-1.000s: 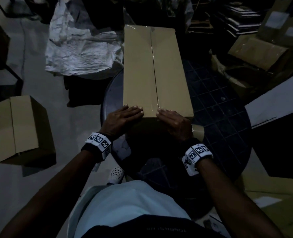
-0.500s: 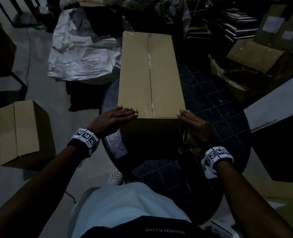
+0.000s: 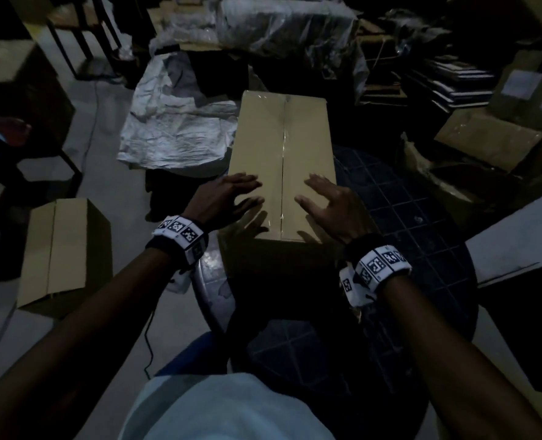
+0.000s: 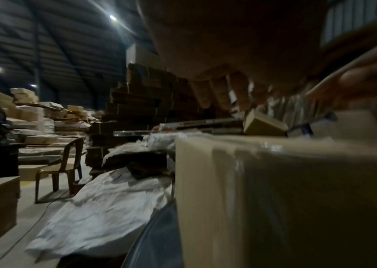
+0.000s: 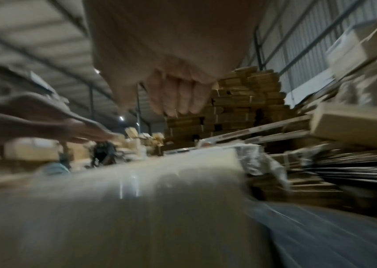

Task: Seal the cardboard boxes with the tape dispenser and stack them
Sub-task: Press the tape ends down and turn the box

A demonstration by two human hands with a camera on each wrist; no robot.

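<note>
Taped cardboard box sits lengthwise on the round table, seam toward you. Your left hand and right hand are spread flat, holding nothing, flanking the seam, probably to press the tape down or lift.

From my head view I cannot tell whether my left grip or my right grip actually touches the cardboard box or hovers just above its lid. The right wrist view is smeared with blur, so the box beneath that grip shows no seam. Below both grips, the box hides much of the dim worktop.
</note>
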